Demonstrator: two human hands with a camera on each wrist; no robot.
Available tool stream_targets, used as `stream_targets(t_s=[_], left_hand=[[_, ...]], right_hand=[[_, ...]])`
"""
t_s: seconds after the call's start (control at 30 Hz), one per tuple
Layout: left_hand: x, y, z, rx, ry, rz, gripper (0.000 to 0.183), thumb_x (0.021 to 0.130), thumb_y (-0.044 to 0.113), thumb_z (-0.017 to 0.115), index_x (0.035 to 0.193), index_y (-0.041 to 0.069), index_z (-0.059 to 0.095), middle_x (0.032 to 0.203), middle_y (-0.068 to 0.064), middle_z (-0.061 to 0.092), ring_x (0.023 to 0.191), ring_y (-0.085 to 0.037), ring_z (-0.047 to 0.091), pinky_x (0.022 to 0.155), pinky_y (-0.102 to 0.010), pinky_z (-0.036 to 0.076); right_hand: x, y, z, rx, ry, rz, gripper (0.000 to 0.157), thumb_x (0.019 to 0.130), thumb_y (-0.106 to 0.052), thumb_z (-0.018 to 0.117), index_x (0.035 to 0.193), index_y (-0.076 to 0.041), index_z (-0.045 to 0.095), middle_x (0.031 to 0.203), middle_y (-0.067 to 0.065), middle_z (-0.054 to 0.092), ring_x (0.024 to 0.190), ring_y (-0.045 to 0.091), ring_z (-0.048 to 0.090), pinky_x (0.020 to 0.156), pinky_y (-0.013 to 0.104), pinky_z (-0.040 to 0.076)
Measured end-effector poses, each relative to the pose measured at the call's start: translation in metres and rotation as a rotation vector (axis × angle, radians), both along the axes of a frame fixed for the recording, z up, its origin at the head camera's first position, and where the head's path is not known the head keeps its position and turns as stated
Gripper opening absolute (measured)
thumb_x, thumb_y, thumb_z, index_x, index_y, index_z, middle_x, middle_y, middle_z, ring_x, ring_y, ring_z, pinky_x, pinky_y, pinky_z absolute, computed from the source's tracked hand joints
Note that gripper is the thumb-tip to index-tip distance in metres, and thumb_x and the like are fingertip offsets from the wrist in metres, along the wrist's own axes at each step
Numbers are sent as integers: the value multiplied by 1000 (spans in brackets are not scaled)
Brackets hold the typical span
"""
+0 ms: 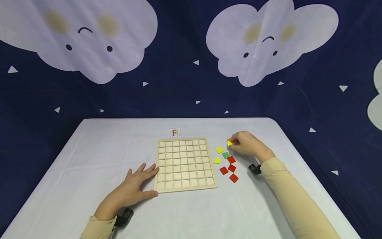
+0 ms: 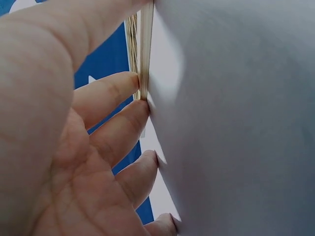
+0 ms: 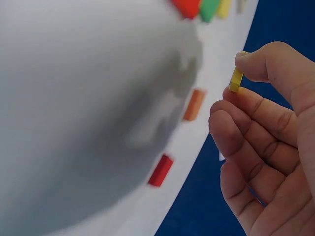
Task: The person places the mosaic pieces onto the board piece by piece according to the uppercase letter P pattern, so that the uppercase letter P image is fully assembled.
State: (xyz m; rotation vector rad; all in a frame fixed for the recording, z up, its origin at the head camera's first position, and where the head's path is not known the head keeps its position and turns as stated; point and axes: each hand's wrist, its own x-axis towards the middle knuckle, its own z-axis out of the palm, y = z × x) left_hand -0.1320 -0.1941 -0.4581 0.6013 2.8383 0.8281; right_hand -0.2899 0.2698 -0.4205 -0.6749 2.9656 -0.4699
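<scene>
A wooden grid board (image 1: 186, 190) with bare square cells lies on the white table. My left hand (image 1: 133, 186) is spread at its left side, thumb and fingertips touching the frame's edge; the left wrist view shows the fingers (image 2: 120, 130) against that edge. My right hand (image 1: 247, 143) pinches a yellow tile (image 3: 236, 78) between thumb and forefinger, held above the table in the right wrist view. Below it lie an orange tile (image 3: 195, 104) and a red tile (image 3: 161, 170). Between board and right hand are a green tile (image 1: 225, 155), yellow tiles (image 1: 219, 150) and several red tiles (image 1: 232, 168).
A small printed pattern card (image 1: 175, 132) lies behind the board, with coloured squares on a grid. The white table (image 1: 89, 149) ends at a dark blue cloth backdrop (image 1: 173, 99) with clouds and triangles.
</scene>
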Motion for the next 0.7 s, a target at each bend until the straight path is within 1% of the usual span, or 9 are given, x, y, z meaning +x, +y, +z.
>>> stream_targets(t_s=[0.13,0.23,0.4,0.7], left_hand=[[0,0,1,-14,-1,8,85,87,48,87,159,15,55,169,-10,46,160,-54,30,116,-90,14],[1,0,2,-17,-6,7,85,87,49,87,159,15,55,169,-10,46,160,-54,30,117,-90,14],[2,0,2,-11,-14,6,85,87,48,86,159,15,54,169,-10,46,160,-54,30,117,-90,14],[2,0,2,2,-20,12,84,87,47,87,159,15,55,169,-11,46,160,-54,28,117,-89,12]], right_hand=[[-2,-14,5,-30,-1,33,19,93,-19,83,102,-3,79,84,1,73,76,13,60,75,31,55],[-2,-28,6,-47,2,58,19,93,-20,84,101,-4,79,86,2,74,77,13,62,76,31,57],[-2,-50,7,-76,-1,96,21,93,-20,84,104,-3,79,91,3,77,82,14,67,80,34,60],[-2,-84,9,-95,-28,126,24,95,-23,82,109,-4,79,101,6,78,90,16,69,85,34,62]])
